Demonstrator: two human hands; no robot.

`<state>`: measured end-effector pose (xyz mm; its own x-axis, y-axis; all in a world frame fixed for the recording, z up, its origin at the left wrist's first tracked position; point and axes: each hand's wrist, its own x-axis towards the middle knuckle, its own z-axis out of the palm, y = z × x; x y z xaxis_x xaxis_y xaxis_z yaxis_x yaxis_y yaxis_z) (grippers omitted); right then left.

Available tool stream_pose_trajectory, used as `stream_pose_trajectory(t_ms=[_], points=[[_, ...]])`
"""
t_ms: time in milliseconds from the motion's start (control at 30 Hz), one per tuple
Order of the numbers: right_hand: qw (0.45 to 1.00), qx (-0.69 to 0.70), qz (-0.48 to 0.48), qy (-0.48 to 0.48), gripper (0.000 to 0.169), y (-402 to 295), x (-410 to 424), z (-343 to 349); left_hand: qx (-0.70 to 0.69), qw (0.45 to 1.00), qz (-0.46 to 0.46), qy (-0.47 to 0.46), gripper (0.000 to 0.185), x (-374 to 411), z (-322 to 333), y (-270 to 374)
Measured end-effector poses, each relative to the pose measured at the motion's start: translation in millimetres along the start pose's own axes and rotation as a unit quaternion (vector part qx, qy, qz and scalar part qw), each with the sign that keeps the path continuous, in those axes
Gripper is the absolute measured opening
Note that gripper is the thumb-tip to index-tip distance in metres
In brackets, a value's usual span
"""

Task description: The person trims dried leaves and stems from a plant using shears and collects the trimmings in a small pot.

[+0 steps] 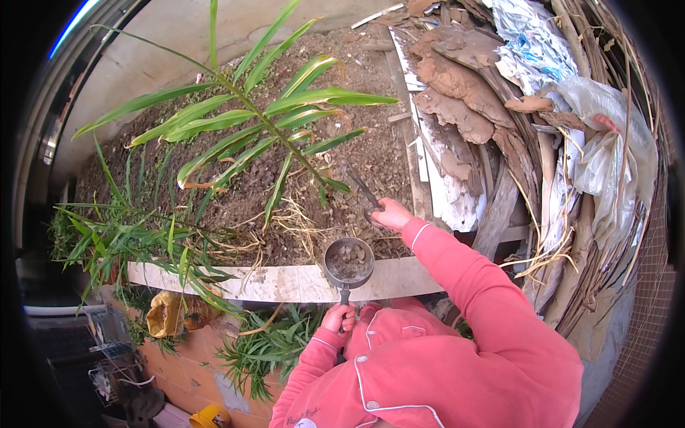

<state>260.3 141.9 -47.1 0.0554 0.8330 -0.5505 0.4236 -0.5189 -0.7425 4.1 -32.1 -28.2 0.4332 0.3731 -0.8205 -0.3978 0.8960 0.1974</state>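
Note:
My left hand (339, 318) grips the black handle of a small saucepan (330, 272), held level over the bed's pale stone edge. Grey-brown stones or clods (353, 253) and loose dirt lie in the pan. Ahead and to the right, my right hand (393, 214) is closed around a long, dark metal tool (360, 183), perhaps tongs; its exact kind is unclear. The tool's far end points away from me, over the soil (369, 155) of the raised bed. A tall leafy plant (251, 107) leans across the bed, left of the tool.
The stone edge (267, 282) of the bed runs in front of me. Dry stalks (299, 224) lie beyond the pan. Stacked bark and wood (460, 80), with plastic sheeting (615, 150), crowd the right side. Potted greenery (273, 337) and a yellow bucket (210, 416) stand below left.

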Motion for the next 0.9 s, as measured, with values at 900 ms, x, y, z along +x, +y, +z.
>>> stream_pose_trajectory(t_ms=[900], points=[[0.959,0.267,0.081,-0.048,0.018,-9,-22,9,0.057,0.998,-0.021,-0.024,0.005,1,6,5]])
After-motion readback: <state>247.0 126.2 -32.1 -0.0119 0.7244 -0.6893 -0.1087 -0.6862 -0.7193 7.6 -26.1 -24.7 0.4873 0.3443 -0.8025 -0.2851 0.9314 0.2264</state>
